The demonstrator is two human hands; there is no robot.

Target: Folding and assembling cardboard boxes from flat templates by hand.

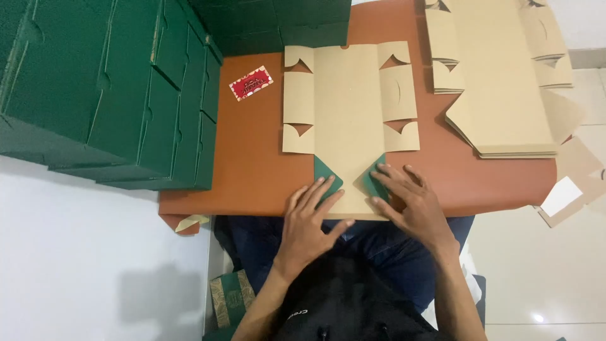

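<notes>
Blank: a flat die-cut cardboard sheet [348, 120] lies kraft side up on the brown desk [252, 170], reaching from the near edge to mid-desk, just in front of the person.
Left hand: the left hand [309, 218] lies flat, fingers spread and holding nothing, fingertips pressing the near left corner flap [328, 177], which is folded in so its green face shows.
Right hand: the right hand [407, 199] is likewise flat and spread, clamped on nothing, pressing the near right corner flap [372, 180], also turned green side up.
Done: the two near corners are creased over into triangles.
Left: judging by the sheet, the side panels, the far flaps and the far corners are all flat and unfolded; no wall stands up yet, so the box looks barely begun.
Stack: more flat kraft blanks [499, 76] are piled at the far right of the desk.
Boxes: finished green boxes [107, 88] are stacked at the left and along the far edge.
Card: a small red card [250, 83] lies on the desk, near the green boxes, apart from the sheet.
</notes>
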